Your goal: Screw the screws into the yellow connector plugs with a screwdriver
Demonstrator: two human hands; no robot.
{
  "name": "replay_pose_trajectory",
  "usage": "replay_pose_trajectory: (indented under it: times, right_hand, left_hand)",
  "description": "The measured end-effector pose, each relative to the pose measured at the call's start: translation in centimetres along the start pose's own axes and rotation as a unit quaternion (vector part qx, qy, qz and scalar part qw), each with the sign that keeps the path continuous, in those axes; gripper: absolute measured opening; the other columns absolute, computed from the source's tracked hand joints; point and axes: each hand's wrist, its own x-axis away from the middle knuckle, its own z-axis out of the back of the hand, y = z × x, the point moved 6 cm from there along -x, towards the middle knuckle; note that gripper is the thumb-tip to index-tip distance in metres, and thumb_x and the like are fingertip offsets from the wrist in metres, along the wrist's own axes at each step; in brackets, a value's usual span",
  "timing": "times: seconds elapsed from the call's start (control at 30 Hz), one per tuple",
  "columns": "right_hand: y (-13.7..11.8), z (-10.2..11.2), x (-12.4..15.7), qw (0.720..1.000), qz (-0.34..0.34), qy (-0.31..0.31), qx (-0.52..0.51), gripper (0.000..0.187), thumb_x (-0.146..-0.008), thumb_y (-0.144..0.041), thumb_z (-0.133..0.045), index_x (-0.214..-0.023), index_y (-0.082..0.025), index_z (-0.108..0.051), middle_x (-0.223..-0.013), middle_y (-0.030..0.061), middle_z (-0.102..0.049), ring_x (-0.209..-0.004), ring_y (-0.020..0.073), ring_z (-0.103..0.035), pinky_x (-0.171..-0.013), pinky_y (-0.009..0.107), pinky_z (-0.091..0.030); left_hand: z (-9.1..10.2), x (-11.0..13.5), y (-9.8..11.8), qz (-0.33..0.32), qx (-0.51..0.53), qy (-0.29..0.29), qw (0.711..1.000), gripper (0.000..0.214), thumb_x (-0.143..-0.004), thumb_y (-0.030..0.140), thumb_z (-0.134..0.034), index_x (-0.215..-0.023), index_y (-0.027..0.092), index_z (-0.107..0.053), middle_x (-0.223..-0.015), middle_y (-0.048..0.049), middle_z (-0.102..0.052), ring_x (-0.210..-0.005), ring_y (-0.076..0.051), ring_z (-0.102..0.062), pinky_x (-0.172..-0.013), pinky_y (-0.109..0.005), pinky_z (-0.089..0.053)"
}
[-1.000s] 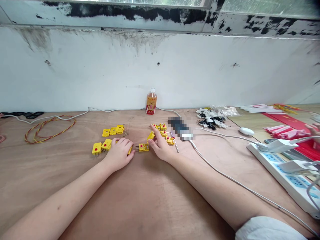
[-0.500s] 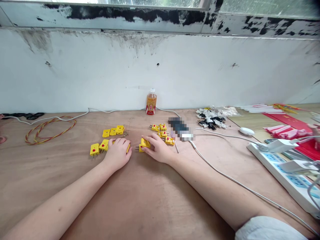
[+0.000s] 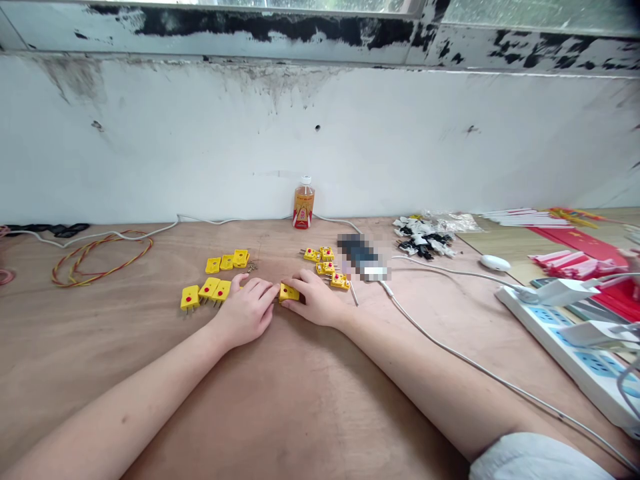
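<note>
My right hand point(image 3: 314, 301) pinches a yellow plug point(image 3: 289, 292) on the surface point(image 3: 300, 400). My left hand point(image 3: 247, 313) curls against the plug's end (grip unclear). I judge the next move needs a firm two-handed hold.

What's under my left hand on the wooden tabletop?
The left hand rests palm-down on the wooden tabletop, fingertips by a small yellow plastic plug that the right hand grips. Anything beneath the palm is covered.

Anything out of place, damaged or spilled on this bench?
Nothing looks spilled or broken. The white painted wall has black flaking patches along its top and grey streaks below: old wear. The right hand grips a yellow two-pin plug; the rest lie in loose groups on the wooden bench.
</note>
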Motion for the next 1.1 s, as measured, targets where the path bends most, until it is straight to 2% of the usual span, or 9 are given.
replay_pose_trajectory:
  times: [0.23,0.43,0.6,0.83,1.0,1.1]
  right_hand:
    - [0.41,-0.52,-0.14,1.0,0.005,-0.015,0.016,0.05,-0.097,-0.041,-0.071,-0.141,-0.019,-0.063,-0.117,0.0142,-0.067,-0.109,0.0294,-0.064,-0.094,0.044,-0.053]
    - [0.36,-0.62,-0.19,1.0,0.007,-0.016,0.022,0.042,-0.099,-0.037,-0.07,-0.137,-0.02,-0.065,-0.12,0.0141,-0.069,-0.113,0.0302,-0.065,-0.096,0.046,-0.053]
    - [0.19,-0.49,-0.21,1.0,0.005,-0.01,0.018,0.043,-0.097,-0.035,-0.072,-0.137,-0.019,-0.065,-0.121,0.0146,-0.07,-0.113,0.0308,-0.065,-0.097,0.046,-0.053]
    - [0.54,-0.06,0.14,1.0,0.004,-0.01,0.027,0.041,-0.096,-0.037,-0.072,-0.134,-0.021,-0.067,-0.119,0.0136,-0.069,-0.113,0.0306,-0.064,-0.098,0.048,-0.053]
    - [0.84,0.28,0.11,1.0,0.009,0.001,-0.011,0.029,-0.104,-0.029,-0.058,-0.129,-0.019,-0.069,-0.119,0.014,-0.07,-0.113,0.0278,-0.065,-0.1,0.046,-0.054]
    - [1.02,0.11,-0.05,1.0,0.008,-0.003,-0.013,0.027,-0.105,-0.026,-0.056,-0.126,-0.02,-0.071,-0.117,0.0134,-0.071,-0.111,0.0268,-0.066,-0.099,0.045,-0.054]
  left_hand:
    - [0.12,0.03,0.08,-0.016,-0.006,0.015,1.0,0.033,-0.098,0.016,-0.05,-0.127,0.021,-0.067,-0.114,-0.011,-0.076,-0.107,-0.028,-0.068,-0.11,-0.056,-0.033]
    - [-0.02,0.1,0.21,-0.043,0.006,0.006,0.999,0.033,-0.097,0.014,-0.051,-0.122,0.023,-0.07,-0.114,-0.0101,-0.077,-0.107,-0.027,-0.069,-0.109,-0.056,-0.033]
    - [-0.06,0.09,0.42,-0.054,0.015,-0.001,0.998,0.033,-0.099,0.014,-0.049,-0.123,0.022,-0.07,-0.113,-0.0098,-0.077,-0.106,-0.026,-0.069,-0.109,-0.055,-0.035]
    - [-0.61,0.03,0.23,-0.048,0.025,-0.021,0.998,0.038,-0.097,0.015,-0.052,-0.129,0.023,-0.069,-0.122,-0.0123,-0.074,-0.114,-0.028,-0.067,-0.109,-0.055,-0.038]
    - [-0.76,-0.02,0.83,-0.093,0.003,-0.024,0.995,0.039,-0.097,0.015,-0.053,-0.133,0.019,-0.068,-0.136,-0.0144,-0.07,-0.13,-0.031,-0.061,-0.107,-0.05,-0.043]
    - [-0.83,-0.07,0.89,-0.094,0.008,-0.03,0.995,0.04,-0.097,0.016,-0.054,-0.134,0.019,-0.068,-0.137,-0.0145,-0.07,-0.127,-0.031,-0.063,-0.103,-0.048,-0.046]
